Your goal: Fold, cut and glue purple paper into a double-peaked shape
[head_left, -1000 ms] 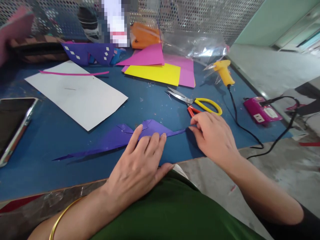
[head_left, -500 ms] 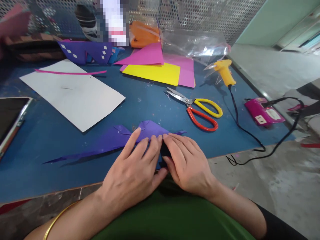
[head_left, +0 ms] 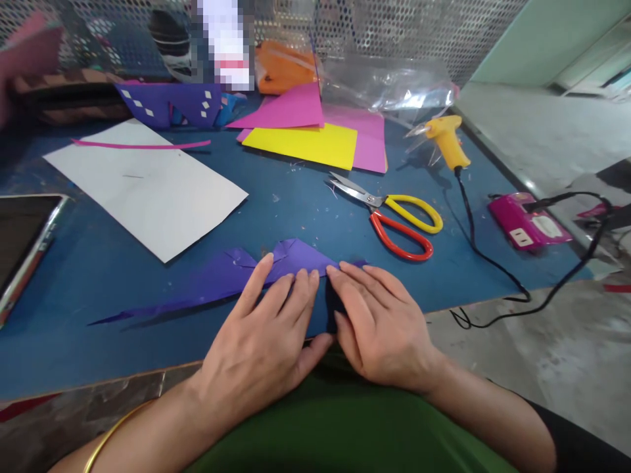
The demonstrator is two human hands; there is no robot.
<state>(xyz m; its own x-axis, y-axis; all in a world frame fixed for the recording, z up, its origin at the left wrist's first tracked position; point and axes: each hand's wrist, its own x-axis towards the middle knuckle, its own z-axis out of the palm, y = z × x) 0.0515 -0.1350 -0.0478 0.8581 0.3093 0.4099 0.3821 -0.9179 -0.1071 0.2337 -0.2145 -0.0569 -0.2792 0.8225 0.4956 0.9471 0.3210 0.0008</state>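
- Head view: the left hand [head_left: 261, 341] lies flat, fingers spread, pressing the purple paper [head_left: 221, 276] at lower centre of the blue worktop [head_left: 98, 276].
- The right hand [head_left: 379, 322] lies flat just beside it, fingertips on the paper's right end; neither hand grips anything.
- Scissors [head_left: 394, 217] lie right of centre, near the glue gun [head_left: 446, 141].
- White sheet [head_left: 142, 187] at upper left.

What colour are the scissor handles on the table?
One handle is yellow, the other red, on the scissors; the head view shows it plainly.
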